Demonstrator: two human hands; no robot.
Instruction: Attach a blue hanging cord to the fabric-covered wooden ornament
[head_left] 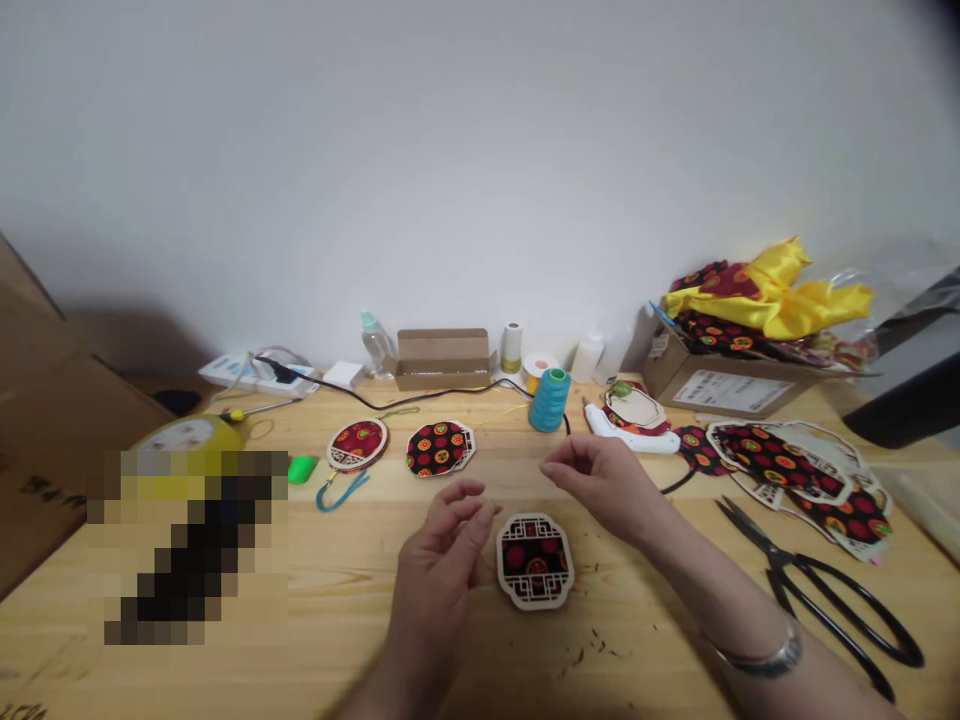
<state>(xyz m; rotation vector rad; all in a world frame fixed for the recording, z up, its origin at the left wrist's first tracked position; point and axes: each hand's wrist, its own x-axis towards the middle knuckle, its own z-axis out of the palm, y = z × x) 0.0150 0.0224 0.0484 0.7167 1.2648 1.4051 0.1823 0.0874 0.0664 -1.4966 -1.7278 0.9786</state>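
Observation:
My left hand [444, 560] is closed, its thumb and forefinger pressed together just left of a wooden lattice frame [535, 562] backed with black and red patterned fabric. Whatever lies in that pinch is too small to make out. Above and right of the frame, my right hand [600, 487] also pinches thumb against fingers, and any thing held there cannot be made out. The frame lies flat on the table, apart from both hands. A cone of teal thread [550, 400] stands behind my right hand, near a white glue gun [634, 430].
Large black-handled scissors [817, 590] lie at right beside fabric-covered frames [799, 470]. A round ornament [358, 444] with a blue cord and a patterned fabric piece [440, 447] rest left of centre. A cardboard box [735, 385] stands back right; a cable crosses the back.

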